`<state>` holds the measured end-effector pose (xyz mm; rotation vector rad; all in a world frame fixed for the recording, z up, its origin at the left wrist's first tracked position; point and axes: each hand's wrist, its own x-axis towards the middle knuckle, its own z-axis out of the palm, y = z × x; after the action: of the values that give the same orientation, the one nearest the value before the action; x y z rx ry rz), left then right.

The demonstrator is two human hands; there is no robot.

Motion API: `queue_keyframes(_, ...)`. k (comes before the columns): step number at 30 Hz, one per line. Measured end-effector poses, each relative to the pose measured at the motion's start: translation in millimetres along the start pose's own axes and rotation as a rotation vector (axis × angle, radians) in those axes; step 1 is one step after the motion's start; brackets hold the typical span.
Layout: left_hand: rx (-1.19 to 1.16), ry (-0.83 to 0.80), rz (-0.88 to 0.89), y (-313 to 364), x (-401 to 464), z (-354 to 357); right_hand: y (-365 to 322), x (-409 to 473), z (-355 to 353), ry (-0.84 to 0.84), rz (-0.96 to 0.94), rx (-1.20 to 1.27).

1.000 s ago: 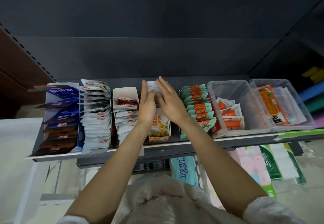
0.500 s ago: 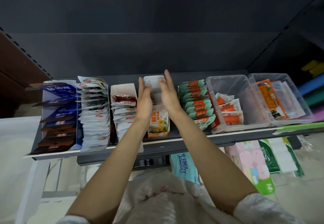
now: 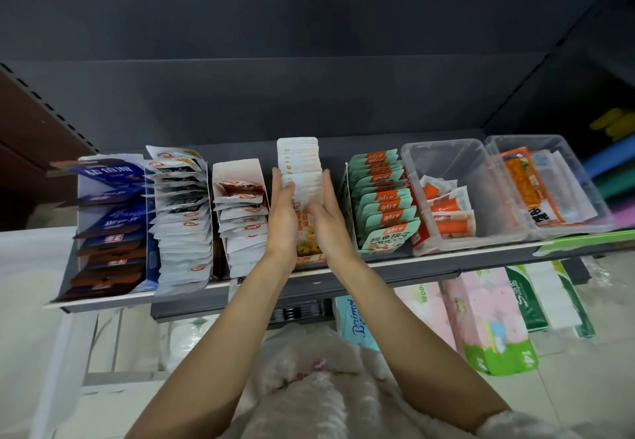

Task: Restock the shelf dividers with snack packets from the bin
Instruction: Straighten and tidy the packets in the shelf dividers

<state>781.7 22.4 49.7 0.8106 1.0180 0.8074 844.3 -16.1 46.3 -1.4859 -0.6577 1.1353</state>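
Note:
A row of white snack packets (image 3: 299,160) stands in the middle divider of the dark shelf (image 3: 395,266). My left hand (image 3: 282,218) presses flat against the left side of this row. My right hand (image 3: 326,215) presses flat against its right side. Both hands have straight fingers and squeeze the packets between the palms. An orange and yellow front packet (image 3: 307,235) shows between my wrists. Other dividers hold blue and brown packets (image 3: 106,218), white packets (image 3: 182,218), red-and-white packets (image 3: 242,215) and green packets (image 3: 383,205).
Two clear plastic bins sit on the shelf at the right, one (image 3: 457,194) with orange sticks, the other (image 3: 549,184) with orange packs. Tissue packs (image 3: 488,321) stand on the floor below. A white surface (image 3: 24,284) lies at the left.
Both hands slid back toward me along the sides of the middle row. More of the white packets at the back of the row now shows beyond my fingertips.

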Motion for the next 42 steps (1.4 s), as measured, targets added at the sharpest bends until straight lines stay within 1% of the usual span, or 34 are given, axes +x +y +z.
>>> queue_keyframes(3,0.016,0.014,0.008,-0.8,0.8,-1.5,-4.8,-2.4,-1.0,-0.037,-0.004,0.010)
queue_keyframes(5,0.030,0.017,0.016,-0.2,-1.0,-1.1,-6.0,-2.8,-1.5,-0.030,0.001,0.004)
queue_keyframes(11,0.078,0.005,0.012,-6.3,0.3,-3.9,3.2,-4.9,-4.0,-0.011,-0.014,-0.115)
queue_keyframes(16,0.152,-0.038,0.007,-7.3,-5.4,1.3,8.1,-4.7,-9.1,0.064,-0.060,-0.164)
queue_keyframes(20,0.198,-0.037,0.008,-8.1,-10.3,5.7,13.7,-2.4,-9.3,0.114,-0.098,-0.240)
queue_keyframes(22,0.244,-0.045,0.020,-5.2,-10.4,6.3,16.3,-0.7,-6.8,0.120,-0.099,-0.285)
queue_keyframes(26,0.236,-0.023,0.008,2.6,-15.7,7.9,16.1,-4.3,-4.7,0.116,-0.096,-0.364)
queue_keyframes(33,0.268,-0.017,-0.010,12.6,-28.4,12.6,8.8,-14.7,-8.6,0.105,-0.085,-0.416)
queue_keyframes(36,0.342,-0.060,0.101,22.7,-48.9,16.8,2.5,-28.5,-14.5,0.115,-0.151,-0.552)
queue_keyframes(38,0.530,-0.048,0.223,31.9,-64.5,10.0,-4.2,-41.4,-16.8,0.116,-0.269,-0.640)
queue_keyframes(41,0.910,0.109,0.445,39.1,-77.4,-22.0,-13.6,-50.5,-17.5,0.081,-0.534,-0.750)
queue_keyframes(42,0.991,0.166,0.500,40.5,-79.7,-37.2,-14.5,-49.5,-16.6,0.048,-0.596,-0.810)
